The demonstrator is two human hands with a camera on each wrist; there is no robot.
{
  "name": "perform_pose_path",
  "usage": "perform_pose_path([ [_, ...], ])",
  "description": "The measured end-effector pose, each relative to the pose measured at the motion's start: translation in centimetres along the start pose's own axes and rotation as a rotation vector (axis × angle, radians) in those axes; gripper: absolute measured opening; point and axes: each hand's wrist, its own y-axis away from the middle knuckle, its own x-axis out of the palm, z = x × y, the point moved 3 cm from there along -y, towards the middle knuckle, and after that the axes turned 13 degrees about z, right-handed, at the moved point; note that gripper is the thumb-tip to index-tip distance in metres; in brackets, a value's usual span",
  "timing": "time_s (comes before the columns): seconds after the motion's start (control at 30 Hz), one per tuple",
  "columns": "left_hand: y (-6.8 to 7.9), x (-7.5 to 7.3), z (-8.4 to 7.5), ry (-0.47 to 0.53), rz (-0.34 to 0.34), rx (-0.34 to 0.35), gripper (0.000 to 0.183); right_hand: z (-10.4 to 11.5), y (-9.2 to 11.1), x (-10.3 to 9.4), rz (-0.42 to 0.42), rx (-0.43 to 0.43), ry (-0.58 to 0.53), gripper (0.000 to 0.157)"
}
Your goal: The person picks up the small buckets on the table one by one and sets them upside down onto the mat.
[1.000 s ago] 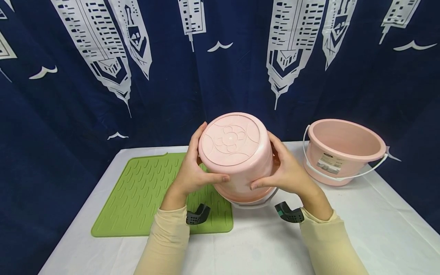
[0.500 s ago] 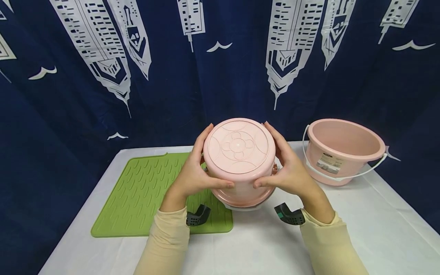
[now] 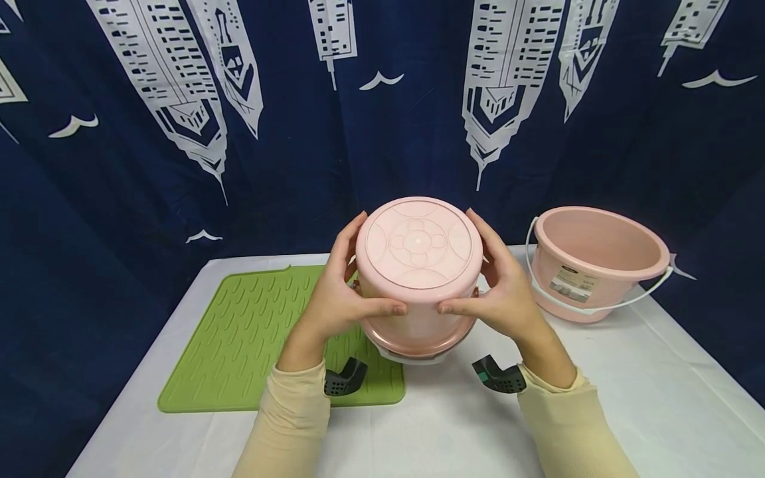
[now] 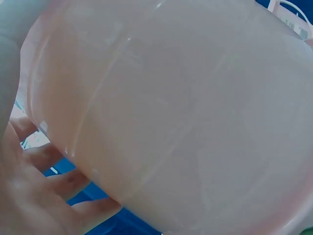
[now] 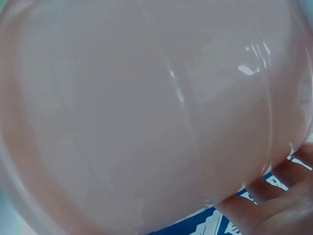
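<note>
A pink bucket [image 3: 418, 245] is held bottom up between my two hands, its flower-patterned base turned up toward the head camera. My left hand [image 3: 337, 302] grips its left side, thumb across the near wall and fingers on the far side. On the right side my right hand [image 3: 508, 299] grips it the same way. Part of the white handle [image 3: 412, 359] shows below the rim. Smooth bucket wall [image 4: 171, 107] fills most of the left wrist view, with fingers spread along its edge. Whether the rim touches the table cannot be seen.
A second pink bucket [image 3: 588, 269] stands upright at the back right, its white handle lowered and a label on its side. To the left lies a green ridged mat [image 3: 257, 345] on the white table [image 3: 442, 431]. A blue patterned curtain [image 3: 412, 146] hangs behind.
The bucket has turned and shifted slightly right, and its base now sits straighter between the hands. It dipped, then rose a little. Both hands have stayed on it.
</note>
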Motion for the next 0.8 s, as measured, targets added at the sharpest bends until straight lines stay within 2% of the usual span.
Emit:
perform_pose_path([
  [0.2, 0.0, -0.3, -0.3, -0.046, -0.064, 0.021, 0.125, 0.0, -0.1, 0.5, -0.073, -0.029, -0.046, 0.125],
  [0.43, 0.3, -0.7, -0.7, -0.025, -0.020, 0.017, 0.119, 0.1, -0.3, 1.4, -0.098, -0.019, -0.072, 0.127],
  [0.63, 0.5, -0.7, -0.9, -0.032, 0.035, -0.024, 0.135, 0.2, -0.4, 1.8, -0.073, 0.018, -0.035, 0.127],
  [0.8, 0.7, -0.6, -1.1, -0.076, 0.003, -0.049, 0.145, 0.4, -0.4, 2.2, -0.022, 0.028, -0.017, 0.123],
])
